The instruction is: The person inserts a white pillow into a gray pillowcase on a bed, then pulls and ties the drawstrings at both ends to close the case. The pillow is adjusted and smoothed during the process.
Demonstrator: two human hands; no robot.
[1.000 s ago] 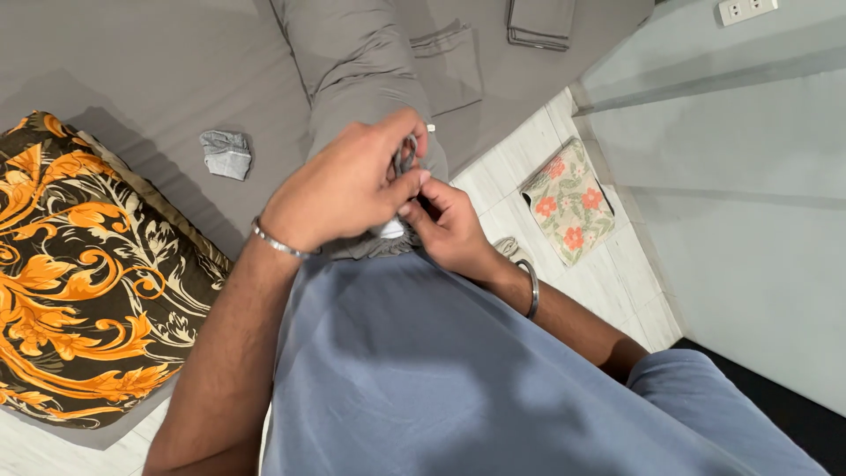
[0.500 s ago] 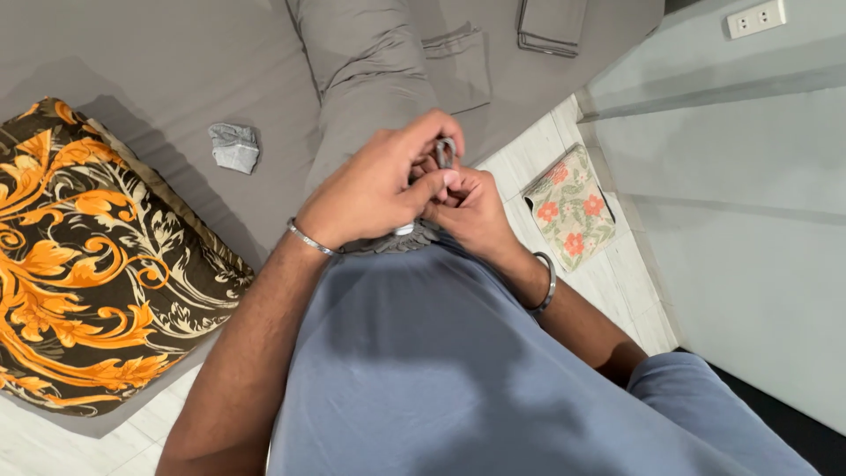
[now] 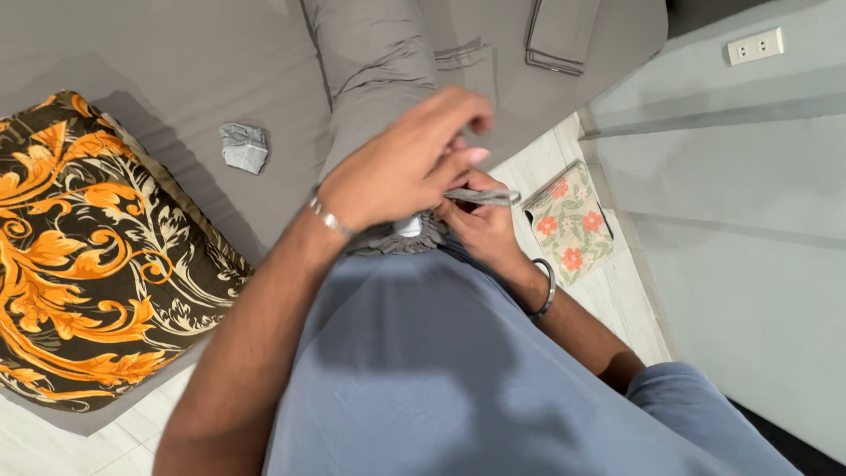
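The cord (image 3: 483,197) runs left to right, pinched between both hands: left hand (image 3: 401,167) closed over its left end, right hand (image 3: 480,231) gripping beneath.

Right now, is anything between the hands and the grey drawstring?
Nothing visible. The right hand pinches the drawstring directly, and the left hand lies over it, fingers at the cord, above the gathered waistband.
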